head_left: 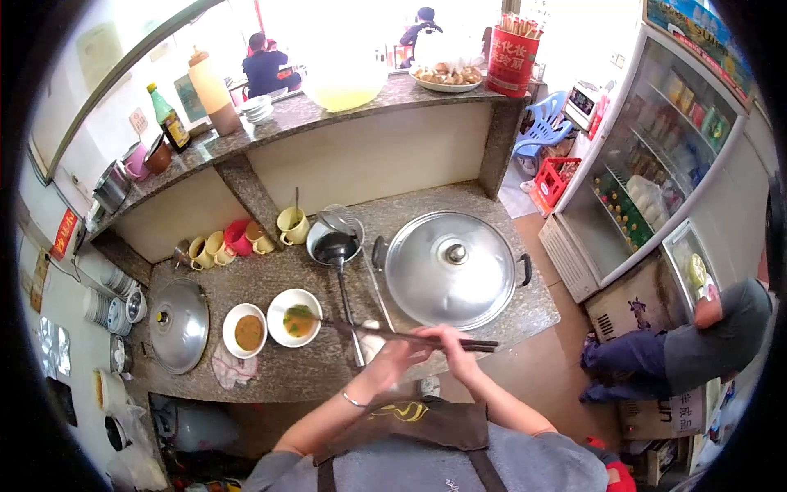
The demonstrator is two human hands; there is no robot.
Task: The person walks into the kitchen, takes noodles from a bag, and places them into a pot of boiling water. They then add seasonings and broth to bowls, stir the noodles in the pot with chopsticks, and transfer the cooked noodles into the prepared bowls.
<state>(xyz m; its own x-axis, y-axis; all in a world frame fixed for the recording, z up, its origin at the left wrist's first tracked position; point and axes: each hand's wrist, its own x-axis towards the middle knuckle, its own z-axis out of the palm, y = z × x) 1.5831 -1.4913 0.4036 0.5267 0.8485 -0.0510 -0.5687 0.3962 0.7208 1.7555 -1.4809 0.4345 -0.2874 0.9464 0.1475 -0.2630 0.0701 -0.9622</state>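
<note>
A pair of long dark chopsticks (479, 345) lies across both my hands above the counter's front edge. My right hand (449, 344) is closed round the thicker part. My left hand (395, 361), with a bangle at the wrist, has its fingers pressed against the same chopsticks from the other side. Their tips point left to a white bowl (281, 336) holding clear broth with greens (300, 318). Beside it stands another white bowl (231, 339) of brown sauce. A black ladle (334, 248) rests over a metal bowl (314, 234), its handle passing under the chopsticks.
A large lidded pot (447, 271) stands on the right of the counter (279, 381). A smaller lidded pot (179, 326), a cloth (234, 369) and several mugs (238, 238) are to the left. A person (689, 344) stands at right near the fridge (648, 156).
</note>
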